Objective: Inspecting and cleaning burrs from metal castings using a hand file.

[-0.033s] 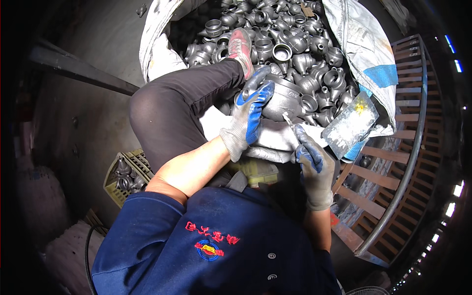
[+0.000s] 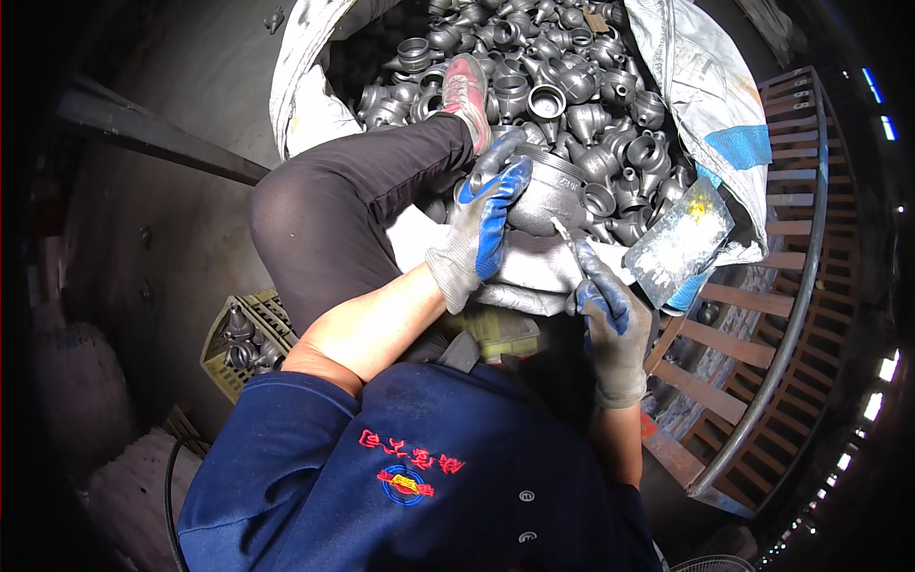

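Note:
My left hand, in a grey glove with blue coating, is closed round the side of a large, dark grey cast-metal fitting. The fitting is rounded, with a threaded collar on its upper end. My right hand, gloved alike, grips a thin stick-like tool with a whitish tip. That tip is at the fitting's lower right surface; I cannot tell whether it is a brush or a plain stick. Right of the fitting lies a flat plate smeared with white and yellow paste.
A big white sack full of grey metal fittings stands in front. My shoe rests on those fittings. A slatted metal rack curves along the right. At the left are a yellow crate holding fittings and a dark metal bar.
My right hand and its thin tool have shifted very slightly at the fitting's surface. The left hand and the fitting stay in place.

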Demonstrator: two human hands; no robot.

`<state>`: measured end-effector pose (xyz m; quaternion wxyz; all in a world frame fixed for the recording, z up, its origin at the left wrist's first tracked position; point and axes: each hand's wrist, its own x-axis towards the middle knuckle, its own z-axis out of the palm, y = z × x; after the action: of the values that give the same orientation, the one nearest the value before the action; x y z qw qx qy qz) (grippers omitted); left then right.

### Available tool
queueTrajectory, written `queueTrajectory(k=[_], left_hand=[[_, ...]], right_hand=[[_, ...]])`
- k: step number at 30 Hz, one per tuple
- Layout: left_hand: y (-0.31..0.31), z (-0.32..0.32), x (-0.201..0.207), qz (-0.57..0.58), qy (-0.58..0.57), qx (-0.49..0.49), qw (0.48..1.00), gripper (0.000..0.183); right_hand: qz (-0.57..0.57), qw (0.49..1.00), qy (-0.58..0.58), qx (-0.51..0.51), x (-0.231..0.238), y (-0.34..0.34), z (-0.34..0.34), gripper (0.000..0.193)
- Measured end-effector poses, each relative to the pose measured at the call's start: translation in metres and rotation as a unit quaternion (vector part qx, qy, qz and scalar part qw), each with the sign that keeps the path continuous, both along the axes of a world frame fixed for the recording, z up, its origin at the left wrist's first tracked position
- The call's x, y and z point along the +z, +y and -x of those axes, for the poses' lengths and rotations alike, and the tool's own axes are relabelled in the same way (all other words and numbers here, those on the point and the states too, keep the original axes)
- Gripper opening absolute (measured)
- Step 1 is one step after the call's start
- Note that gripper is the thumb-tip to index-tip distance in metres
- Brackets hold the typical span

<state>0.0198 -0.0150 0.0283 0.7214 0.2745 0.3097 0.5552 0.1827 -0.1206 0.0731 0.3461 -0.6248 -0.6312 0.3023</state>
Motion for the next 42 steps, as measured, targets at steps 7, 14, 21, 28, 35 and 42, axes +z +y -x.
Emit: queueTrajectory(k=[7,14,21,28,35,42], left_hand=[[-0.003,-0.002,0.002,0.018,-0.044,-0.027,0.999,0.036],[-0.006,-0.004,0.007,0.158,-0.171,-0.134,0.963,0.032],[-0.009,-0.002,0.005,0.185,-0.132,-0.115,0.967,0.033],[-0.010,-0.004,0.006,0.138,-0.133,-0.162,0.968,0.035],[-0.013,-0.002,0.022,0.144,-0.117,-0.171,0.967,0.038],[-0.004,-0.002,0.003,0.173,-0.248,-0.237,0.923,0.031]], right_hand=[[0.002,1.000,0.009,0.019,0.002,-0.001,0.001,0.038],[-0.096,0.995,-0.011,0.030,-0.004,0.015,0.025,0.042],[-0.130,0.982,-0.110,0.076,-0.005,0.014,0.021,0.029],[-0.131,0.981,-0.102,0.102,0.007,0.006,0.015,0.029],[-0.077,0.985,-0.116,0.101,0.004,-0.005,0.003,0.026],[-0.076,0.979,0.054,-0.183,-0.018,-0.025,-0.019,0.027]])
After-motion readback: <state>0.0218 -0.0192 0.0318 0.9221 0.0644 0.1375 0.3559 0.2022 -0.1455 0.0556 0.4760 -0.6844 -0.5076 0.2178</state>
